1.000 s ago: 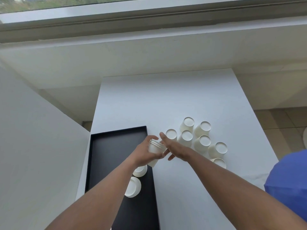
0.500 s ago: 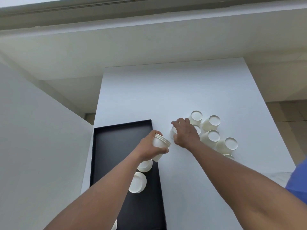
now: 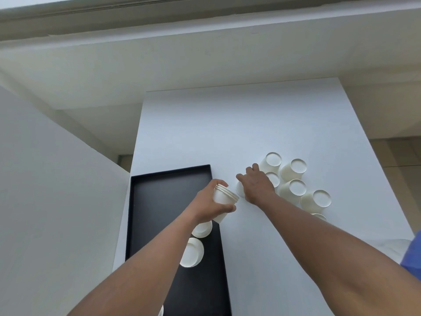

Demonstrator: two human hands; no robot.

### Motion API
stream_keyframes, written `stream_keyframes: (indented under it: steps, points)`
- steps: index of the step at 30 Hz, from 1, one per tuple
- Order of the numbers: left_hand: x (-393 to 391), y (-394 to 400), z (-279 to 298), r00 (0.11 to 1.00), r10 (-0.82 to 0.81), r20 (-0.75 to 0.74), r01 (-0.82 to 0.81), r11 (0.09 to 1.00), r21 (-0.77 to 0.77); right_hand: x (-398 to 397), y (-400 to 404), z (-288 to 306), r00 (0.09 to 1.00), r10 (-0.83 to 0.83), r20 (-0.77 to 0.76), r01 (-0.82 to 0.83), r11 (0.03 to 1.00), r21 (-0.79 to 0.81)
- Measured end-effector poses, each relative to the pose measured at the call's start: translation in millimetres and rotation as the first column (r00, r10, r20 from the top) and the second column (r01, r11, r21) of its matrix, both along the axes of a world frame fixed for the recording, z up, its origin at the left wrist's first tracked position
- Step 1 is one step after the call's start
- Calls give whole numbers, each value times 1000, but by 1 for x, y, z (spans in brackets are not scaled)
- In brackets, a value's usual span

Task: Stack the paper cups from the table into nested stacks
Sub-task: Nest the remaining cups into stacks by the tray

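Head camera view, looking down: a nested stack of white paper cups is gripped in the left hand, fingers curled round it, tilted above the right edge of a black rectangular tray. The right hand reaches over a single upturned white cup on the white worktop, fingers curled over it. Just right of that hand, a cluster of upside-down white paper cups stands close together. Two more white cups lie in the tray beneath the left forearm.
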State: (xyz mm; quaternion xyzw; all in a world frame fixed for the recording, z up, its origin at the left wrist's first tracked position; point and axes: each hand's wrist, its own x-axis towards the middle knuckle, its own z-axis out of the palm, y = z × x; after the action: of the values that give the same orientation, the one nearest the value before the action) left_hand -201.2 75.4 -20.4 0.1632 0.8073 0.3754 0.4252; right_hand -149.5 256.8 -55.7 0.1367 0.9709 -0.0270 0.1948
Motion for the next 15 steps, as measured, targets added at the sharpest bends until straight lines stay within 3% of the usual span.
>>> stream_keyframes:
  steps: [4, 7, 11, 15]
  points:
    - [1, 2, 2, 1000, 10, -4, -10, 1000, 8, 6, 5, 1, 1000, -18, 18, 18, 1000, -2]
    - [2, 4, 4, 999, 38, -11, -38, 999, 12, 13, 9, 3, 982, -178, -64, 168, 976, -136]
    - [5, 6, 8, 993, 116, -20, -115, 993, 38, 25, 13, 6, 873, -478, -96, 400, 816, -417]
    - [1, 6, 11, 949, 315, -21, -312, 946, 93, 37, 17, 11, 823, -559, -104, 414, 714, -565]
